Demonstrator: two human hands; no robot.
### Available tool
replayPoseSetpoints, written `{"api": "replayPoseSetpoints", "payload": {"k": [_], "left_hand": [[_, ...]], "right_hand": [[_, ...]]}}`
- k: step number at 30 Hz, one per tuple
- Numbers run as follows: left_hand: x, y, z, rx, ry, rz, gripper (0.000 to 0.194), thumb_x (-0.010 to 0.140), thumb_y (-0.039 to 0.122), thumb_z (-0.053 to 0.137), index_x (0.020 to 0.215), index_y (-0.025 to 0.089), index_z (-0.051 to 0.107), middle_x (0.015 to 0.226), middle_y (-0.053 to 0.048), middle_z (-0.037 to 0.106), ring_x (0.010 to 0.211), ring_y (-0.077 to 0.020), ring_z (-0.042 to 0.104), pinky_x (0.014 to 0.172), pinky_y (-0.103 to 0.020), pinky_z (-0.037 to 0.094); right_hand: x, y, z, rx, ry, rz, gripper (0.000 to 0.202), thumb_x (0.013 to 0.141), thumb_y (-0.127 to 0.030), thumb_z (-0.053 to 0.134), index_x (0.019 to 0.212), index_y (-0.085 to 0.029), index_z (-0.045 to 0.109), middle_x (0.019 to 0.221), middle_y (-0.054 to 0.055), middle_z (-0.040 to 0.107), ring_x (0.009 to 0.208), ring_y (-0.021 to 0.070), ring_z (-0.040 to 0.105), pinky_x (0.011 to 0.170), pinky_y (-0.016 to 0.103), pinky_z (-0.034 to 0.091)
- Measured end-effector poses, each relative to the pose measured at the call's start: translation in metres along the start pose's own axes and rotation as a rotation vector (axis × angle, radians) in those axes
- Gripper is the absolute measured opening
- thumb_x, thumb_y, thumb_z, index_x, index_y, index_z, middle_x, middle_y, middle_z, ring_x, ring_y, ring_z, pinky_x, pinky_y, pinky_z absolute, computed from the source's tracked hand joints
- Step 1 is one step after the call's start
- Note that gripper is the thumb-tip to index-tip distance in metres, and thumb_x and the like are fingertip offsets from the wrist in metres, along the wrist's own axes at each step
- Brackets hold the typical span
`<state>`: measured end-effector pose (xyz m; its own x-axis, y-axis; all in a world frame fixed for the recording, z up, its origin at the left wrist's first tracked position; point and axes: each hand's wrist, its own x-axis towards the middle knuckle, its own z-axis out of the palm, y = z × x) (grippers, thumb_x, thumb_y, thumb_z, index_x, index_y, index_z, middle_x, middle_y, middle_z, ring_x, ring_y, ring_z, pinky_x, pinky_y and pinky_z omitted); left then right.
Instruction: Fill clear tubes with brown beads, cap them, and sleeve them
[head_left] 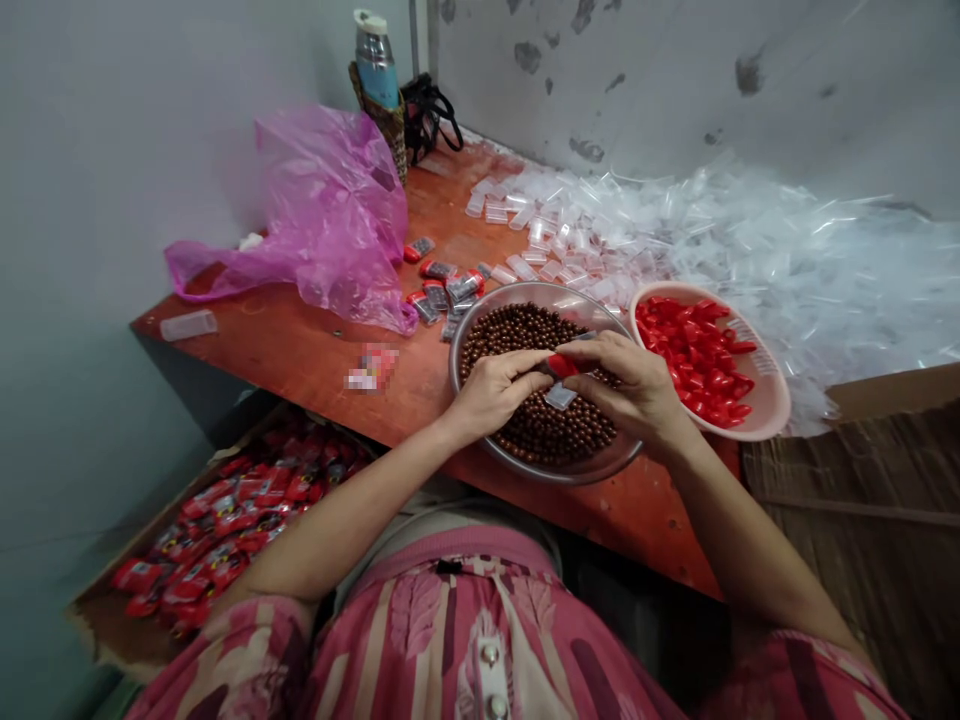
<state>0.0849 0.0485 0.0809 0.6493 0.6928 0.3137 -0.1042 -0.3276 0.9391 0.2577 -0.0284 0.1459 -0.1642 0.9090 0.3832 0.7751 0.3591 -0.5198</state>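
Note:
My left hand point(504, 390) and my right hand point(626, 378) meet above a clear bowl point(517, 470) of small brown beads point(517, 335). Between their closed fingertips is a small container with a red cap point(564, 366); fingers hide most of its body. Just below the fingers a small clear plastic piece point(560, 396) shows against the beads; I cannot tell whether it is held. Right of the bowl stands a pink basket point(772, 410) of red plastic caps point(694, 355). Behind the bowl lie several filled, red-capped containers point(450, 288).
Clear plastic containers point(675, 220) are heaped along the wall. A pink plastic bag point(330, 210) and a flask point(376, 65) stand at the back left. Lower left, a cardboard box point(94, 625) holds red packets point(232, 520). Cardboard point(862, 500) lies at right.

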Motion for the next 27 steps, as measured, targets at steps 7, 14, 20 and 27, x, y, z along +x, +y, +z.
{"api": "replayPoseSetpoints", "payload": {"k": [7, 14, 20, 27], "left_hand": [[-0.005, 0.006, 0.001, 0.075, 0.041, 0.03, 0.027, 0.085, 0.026, 0.057, 0.107, 0.021, 0.071, 0.107, -0.004, 0.073, 0.101, -0.0198, 0.066, 0.095, -0.031, 0.047], [-0.007, 0.002, 0.0, 0.048, 0.058, -0.001, 0.026, 0.084, 0.026, 0.058, 0.104, 0.021, 0.073, 0.103, -0.005, 0.073, 0.097, -0.0198, 0.067, 0.09, -0.029, 0.049], [0.005, 0.0, -0.005, -0.625, 0.002, -0.382, 0.043, 0.076, 0.041, 0.069, 0.11, 0.016, 0.069, 0.104, -0.008, 0.072, 0.09, -0.0218, 0.068, 0.076, -0.033, 0.056], [0.008, 0.002, -0.008, -0.855, -0.031, -0.507, 0.041, 0.066, 0.039, 0.079, 0.1, 0.015, 0.071, 0.1, -0.01, 0.073, 0.085, -0.019, 0.069, 0.075, -0.032, 0.057]], "right_hand": [[-0.01, -0.002, 0.004, -0.176, -0.016, -0.094, 0.021, 0.088, -0.021, 0.056, 0.108, -0.026, 0.061, 0.084, 0.005, 0.062, 0.074, 0.0173, 0.06, 0.067, 0.029, 0.051], [-0.007, 0.0, 0.017, -0.147, -0.021, -0.101, 0.026, 0.088, -0.021, 0.054, 0.111, -0.027, 0.065, 0.089, 0.007, 0.065, 0.079, 0.0186, 0.062, 0.069, 0.032, 0.052], [0.0, 0.012, 0.019, 0.536, 0.116, 0.32, 0.046, 0.077, -0.045, 0.068, 0.12, -0.029, 0.059, 0.101, 0.006, 0.07, 0.09, 0.0228, 0.066, 0.081, 0.04, 0.054], [-0.009, 0.021, 0.02, 0.816, 0.181, 0.536, 0.035, 0.073, -0.049, 0.071, 0.098, -0.026, 0.064, 0.084, 0.003, 0.069, 0.07, 0.019, 0.066, 0.074, 0.039, 0.054]]}}
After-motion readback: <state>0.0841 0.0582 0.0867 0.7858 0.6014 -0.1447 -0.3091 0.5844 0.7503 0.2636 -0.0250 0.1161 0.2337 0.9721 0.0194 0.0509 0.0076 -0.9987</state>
